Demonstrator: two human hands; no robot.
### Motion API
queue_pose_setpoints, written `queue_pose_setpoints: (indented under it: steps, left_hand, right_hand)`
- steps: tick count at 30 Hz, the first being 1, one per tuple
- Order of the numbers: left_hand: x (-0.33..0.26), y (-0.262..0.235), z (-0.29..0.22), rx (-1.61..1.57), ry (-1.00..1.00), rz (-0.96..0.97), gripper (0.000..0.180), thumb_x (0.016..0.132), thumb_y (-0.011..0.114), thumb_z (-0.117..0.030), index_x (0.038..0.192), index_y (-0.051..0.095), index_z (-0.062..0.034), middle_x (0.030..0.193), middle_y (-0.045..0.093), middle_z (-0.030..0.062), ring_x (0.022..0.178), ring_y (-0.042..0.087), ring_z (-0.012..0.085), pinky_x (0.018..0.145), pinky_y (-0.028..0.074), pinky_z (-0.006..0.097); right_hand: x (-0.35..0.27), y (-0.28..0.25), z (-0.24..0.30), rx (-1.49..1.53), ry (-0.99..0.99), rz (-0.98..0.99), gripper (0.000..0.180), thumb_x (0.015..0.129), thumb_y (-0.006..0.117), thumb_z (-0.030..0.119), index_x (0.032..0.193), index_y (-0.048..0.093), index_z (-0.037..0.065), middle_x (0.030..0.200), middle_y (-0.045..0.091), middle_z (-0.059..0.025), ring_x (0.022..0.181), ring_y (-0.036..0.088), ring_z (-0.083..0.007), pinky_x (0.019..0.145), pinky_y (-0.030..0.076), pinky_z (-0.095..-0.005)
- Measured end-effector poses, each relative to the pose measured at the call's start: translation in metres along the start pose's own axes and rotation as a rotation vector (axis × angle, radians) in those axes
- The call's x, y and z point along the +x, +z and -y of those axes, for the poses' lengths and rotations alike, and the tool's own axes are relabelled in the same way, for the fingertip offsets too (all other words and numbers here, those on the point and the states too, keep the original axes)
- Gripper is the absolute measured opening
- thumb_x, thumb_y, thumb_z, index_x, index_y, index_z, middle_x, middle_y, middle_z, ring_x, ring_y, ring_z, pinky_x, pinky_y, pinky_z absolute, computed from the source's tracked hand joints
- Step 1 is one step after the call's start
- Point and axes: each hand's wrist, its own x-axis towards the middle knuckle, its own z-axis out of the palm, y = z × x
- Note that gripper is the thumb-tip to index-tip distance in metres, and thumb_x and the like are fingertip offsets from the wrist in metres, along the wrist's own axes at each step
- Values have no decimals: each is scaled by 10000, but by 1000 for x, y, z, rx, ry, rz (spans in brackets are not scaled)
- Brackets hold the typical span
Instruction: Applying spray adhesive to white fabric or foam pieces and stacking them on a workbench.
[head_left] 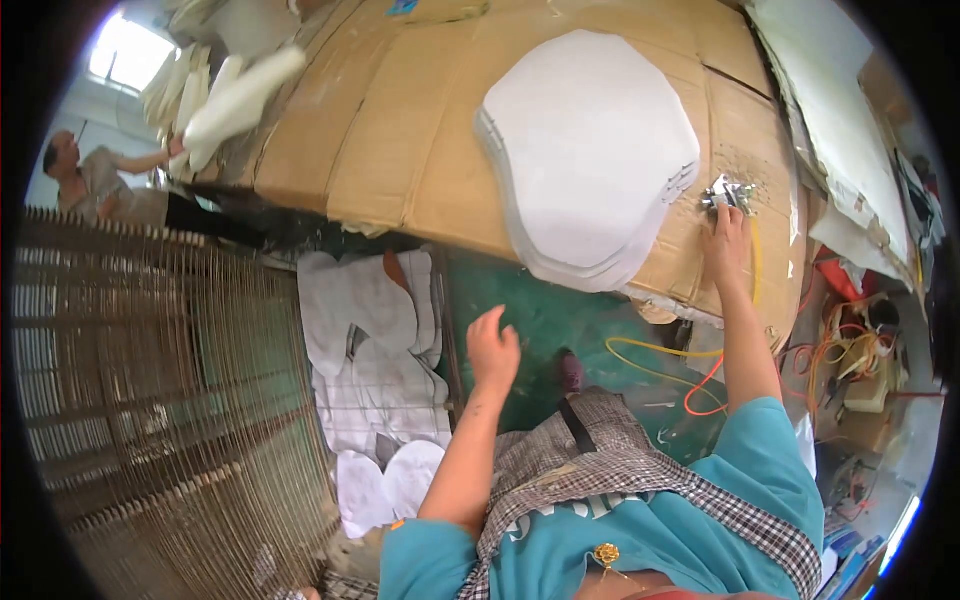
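On the cardboard-covered table, my right hand (727, 245) has its fingers at a small silver metal spray gun (728, 192), which lies on a stained patch. A yellow hose (757, 262) runs beside that hand. To its left lies a stack of white, rounded sheets (600, 150) with wavy edges, the layers slightly offset. My left hand (493, 348) hangs in the air in front of the table, its fingers loosely bent and apart, holding nothing.
Rows of thin metal rods form a rack (170, 370) at the left. White cut pieces (370, 370) lie on a wire shelf beside it. Hoses (700, 352) loop over the green floor (530, 300). Another person (110, 180) handles pale sheets (235, 100) at the far left.
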Motion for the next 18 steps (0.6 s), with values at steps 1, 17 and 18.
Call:
queue_pose_setpoints:
  steps: [1,17,18]
  left_hand:
    - [22,5,-33,7,205,-34,389,711,561,-69,1097,527,-37,1102,531,149,1079,442,355,937,350,429]
    - [63,37,-87,217,482,164,458,693,606,-129,1135,514,-55,1272,390,152,1196,317,354,963,290,476]
    - [60,35,-81,178,450,148,444,688,606,-123,1117,518,-48,1261,402,155,1181,336,354,957,305,468]
  right_hand:
    - [4,3,-11,3,24,-4,522,726,581,153,1216,429,61,1096,510,-188,1009,480,-370,869,402,-420]
    - [-107,-236,39,1086,98,475,506,811,567,67,1275,365,54,932,545,-33,859,507,-102,774,421,-264]
    - [-115,-245,47,1187,83,476,516,813,564,57,1284,354,48,946,545,-38,869,507,-104,784,420,-268]
